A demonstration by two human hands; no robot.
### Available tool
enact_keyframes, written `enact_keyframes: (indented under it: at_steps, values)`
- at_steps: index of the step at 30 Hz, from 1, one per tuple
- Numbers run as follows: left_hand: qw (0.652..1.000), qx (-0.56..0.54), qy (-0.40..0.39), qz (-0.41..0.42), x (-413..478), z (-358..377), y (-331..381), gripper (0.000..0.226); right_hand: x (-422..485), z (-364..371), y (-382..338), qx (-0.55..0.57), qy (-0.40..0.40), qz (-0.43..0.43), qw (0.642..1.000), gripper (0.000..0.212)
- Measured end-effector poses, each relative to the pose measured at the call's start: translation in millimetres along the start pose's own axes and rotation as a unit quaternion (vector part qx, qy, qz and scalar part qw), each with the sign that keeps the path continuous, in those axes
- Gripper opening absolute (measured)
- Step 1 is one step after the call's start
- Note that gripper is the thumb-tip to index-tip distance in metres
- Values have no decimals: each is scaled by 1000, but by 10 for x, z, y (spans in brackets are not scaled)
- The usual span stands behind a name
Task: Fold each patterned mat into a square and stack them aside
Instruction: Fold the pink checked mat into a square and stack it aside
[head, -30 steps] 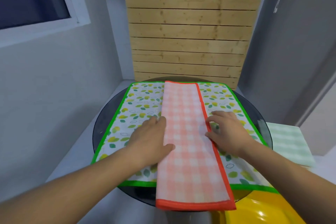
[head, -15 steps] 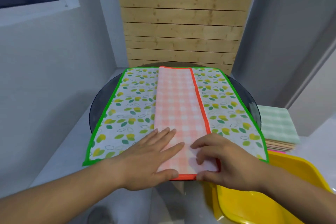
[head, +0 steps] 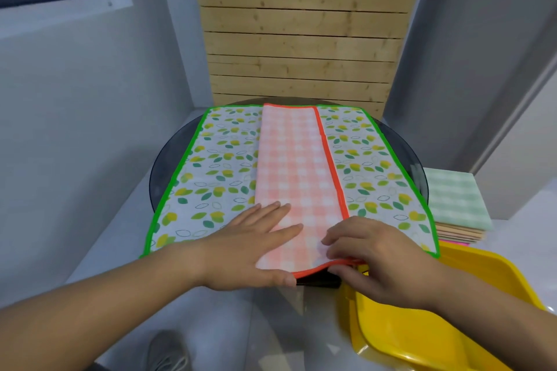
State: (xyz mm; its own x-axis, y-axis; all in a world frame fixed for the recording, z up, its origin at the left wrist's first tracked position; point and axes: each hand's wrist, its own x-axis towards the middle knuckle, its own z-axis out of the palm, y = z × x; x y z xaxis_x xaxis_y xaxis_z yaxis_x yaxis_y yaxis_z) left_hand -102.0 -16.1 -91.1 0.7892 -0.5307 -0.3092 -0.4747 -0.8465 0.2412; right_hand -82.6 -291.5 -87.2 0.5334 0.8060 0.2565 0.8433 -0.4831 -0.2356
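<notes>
- As the right hand [head: 376, 259] pinches the near end of the pink checked mat [head: 295, 172], its fingers [head: 334, 238] curl over the cloth and the thumb tucks under the orange hem. Whether it has also caught the leaf-print mat [head: 217, 166] beneath cannot be told.
- At the strip's 7 o'clock corner the left hand [head: 253, 247] lies flat, its fingers [head: 271, 211] straight and slightly spread, pressing the cloth down.
- Folded to a long strip, the pink mat runs from 6 to 12 o'clock down the middle of the leaf-print mat, which is spread across the round glass desk [head: 162, 166].
- Lifted by one corner, the strip's layers may slip apart on the way to 12 o'clock, leaving a crooked fold rather than a square.
- Should the lower mat be pinched too, it would drag along. Smooth glass probably gives little hold, and both near hems sit at the desk's 6 o'clock rim, so a tug toward the person could slide them off.
- A stack of folded mats [head: 455, 199] sits at 3 o'clock, near a yellow plastic seat [head: 452, 310] at 5 o'clock; a careless drop could knock that pile askew.
</notes>
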Motion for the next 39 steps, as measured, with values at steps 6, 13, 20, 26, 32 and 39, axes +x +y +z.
enact_keyframes:
  at_steps: [6, 13, 20, 26, 32, 39]
  values:
    - [983, -180, -24, -11, -88, -340, -91, 128, 148, -150, 58, 115, 4, 96, 989, 28]
    - [934, -355, 44, 16, -48, -562, -268, 131, 588, -499, 209, 198, 42, 140, 969, 16]
    - [876, -460, 147, -19, 150, -605, -376, 74, 941, -594, 484, 297, 134, 191, 926, 23]
    - [873, -425, 218, -100, 459, -560, -522, 22, 1105, -500, 570, 400, 217, 281, 845, 21]
    - [839, -462, 249, -141, 628, -613, -572, 12, 1009, -230, 607, 451, 121, 363, 806, 39]
    - [840, -457, 205, -209, 747, -587, -591, 26, 910, -97, 621, 295, 105, 390, 866, 83]
